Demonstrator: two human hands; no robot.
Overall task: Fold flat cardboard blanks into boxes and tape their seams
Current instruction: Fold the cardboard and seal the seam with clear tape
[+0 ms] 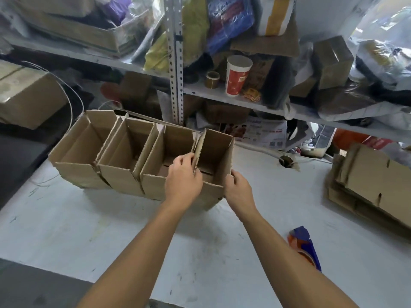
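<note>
The rightmost open-topped cardboard box (213, 156) is sitting at the right end of a row on the white table (66, 230), its near wall and upright flaps facing the person. The left hand (182, 176) is pinching the box's left flap edge, thumb and fingers curled round the cardboard where it is meeting the neighbouring box (169, 156). The right hand (236, 183) is gripping the box's near right corner, fingers curled over the rim. Two more open boxes (106, 147) are standing to the left, all touching side by side (their flaps are overlapping at the joins).

To the right of the held box, bare table is lying open up to a stack of flat cardboard blanks (367, 185) at the table's right edge. A blue and orange tape dispenser (303, 245) is lying near the right forearm, well apart from the boxes. Behind the row, metal shelving (176, 63) is crowding close, holding a red and white paper cup (238, 74) and a brown tape roll (212, 79) beside it.
</note>
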